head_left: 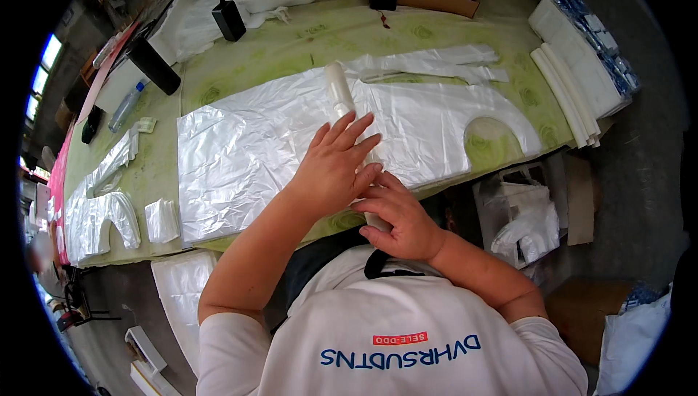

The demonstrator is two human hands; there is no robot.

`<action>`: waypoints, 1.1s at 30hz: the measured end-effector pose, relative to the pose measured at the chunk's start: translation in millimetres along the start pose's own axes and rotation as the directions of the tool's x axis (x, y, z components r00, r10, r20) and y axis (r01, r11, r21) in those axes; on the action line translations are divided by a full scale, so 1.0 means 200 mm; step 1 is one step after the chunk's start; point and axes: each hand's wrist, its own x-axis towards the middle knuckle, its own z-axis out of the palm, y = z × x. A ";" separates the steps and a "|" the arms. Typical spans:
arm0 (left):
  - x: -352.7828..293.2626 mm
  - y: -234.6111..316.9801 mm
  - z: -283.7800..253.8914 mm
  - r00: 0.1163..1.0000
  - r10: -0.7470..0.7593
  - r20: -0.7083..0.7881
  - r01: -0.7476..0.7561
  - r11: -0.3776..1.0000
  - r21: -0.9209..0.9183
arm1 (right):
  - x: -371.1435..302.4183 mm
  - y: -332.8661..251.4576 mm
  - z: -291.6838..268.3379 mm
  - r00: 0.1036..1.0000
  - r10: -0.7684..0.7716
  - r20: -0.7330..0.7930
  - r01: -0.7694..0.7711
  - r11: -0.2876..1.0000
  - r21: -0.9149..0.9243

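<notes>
A stack of thin white plastic sheets point(240, 156), shaped like aprons with a curved cut-out and long strips at the right, lies across the table. A whitish roll point(337, 87) rests on top, running from the stack's far side toward me. My left hand point(331, 167) lies over the roll's middle with its fingers spread. Nearer to me, my right hand point(407, 221) bends over the roll's near end, fingers apart and thumb away from them. Both palms face down, and the hands hide much of the roll.
The green patterned tablecloth point(203, 54) covers the table. Folded white plastic point(102, 214) and a small folded bundle point(161, 221) lie left. A bottle point(127, 105), black cylinder point(153, 65) and black box point(228, 19) stand far left. White rolls point(563, 94) lie right; a bin point(520, 214) holds plastic scraps.
</notes>
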 end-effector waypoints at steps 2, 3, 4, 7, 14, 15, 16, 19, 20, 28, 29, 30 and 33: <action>-0.01 -0.07 0.05 0.988 -0.126 0.089 0.119 0.990 0.078 | 0.00 0.00 -0.01 0.999 0.011 -0.047 -0.012 1.000 -0.024; -0.01 -0.11 0.04 0.989 -0.149 0.016 0.149 0.989 -0.006 | -0.02 0.03 -0.02 0.995 0.024 -0.096 -0.028 0.999 -0.040; -0.02 -0.14 0.03 0.987 -0.142 -0.073 0.142 0.990 -0.001 | -0.03 0.04 -0.03 0.989 0.035 -0.143 -0.043 0.998 -0.055; -0.06 -0.15 -0.04 0.987 -0.079 -0.138 0.073 0.996 -0.050 | 0.00 0.10 -0.05 0.973 0.099 -0.209 -0.156 0.948 -0.279; -0.31 -0.12 -0.05 0.930 -0.351 0.105 0.352 0.936 0.005 | 0.41 0.37 0.12 0.981 0.187 -0.049 -0.182 0.808 -0.561; -0.32 -0.12 -0.06 0.929 -0.361 0.080 0.363 0.932 -0.009 | 0.49 0.40 0.16 0.979 0.204 -0.025 -0.181 0.798 -0.575; -0.32 -0.12 -0.05 0.929 -0.362 0.079 0.364 0.931 -0.010 | 0.58 0.45 0.20 0.972 0.233 -0.018 -0.197 0.778 -0.597; -0.33 -0.13 -0.06 0.930 -0.362 0.065 0.363 0.932 -0.010 | 0.80 0.62 0.22 0.939 0.344 -0.028 -0.276 0.698 -0.660; -0.33 -0.14 -0.05 0.929 -0.365 0.057 0.367 0.930 -0.015 | 0.86 0.68 0.20 0.914 0.402 -0.043 -0.323 0.661 -0.677; -0.34 -0.15 -0.04 0.932 -0.362 0.003 0.361 0.931 -0.049 | 0.53 1.38 -1.10 0.228 0.772 -0.594 -0.883 -0.093 -0.460; -0.35 -0.15 -0.04 0.934 -0.358 -0.010 0.358 0.933 -0.049 | 0.42 1.32 -1.28 0.244 0.765 -0.596 -0.882 -0.081 -0.465; -0.35 -0.15 -0.03 0.940 -0.342 -0.023 0.340 0.939 -0.058 | 0.33 1.29 -1.43 0.221 0.726 -0.651 -0.882 -0.136 -0.451; -0.34 -0.15 -0.03 0.947 -0.316 -0.059 0.312 0.948 -0.066 | 0.20 1.23 -1.45 0.447 0.583 -0.679 -0.852 0.047 -0.521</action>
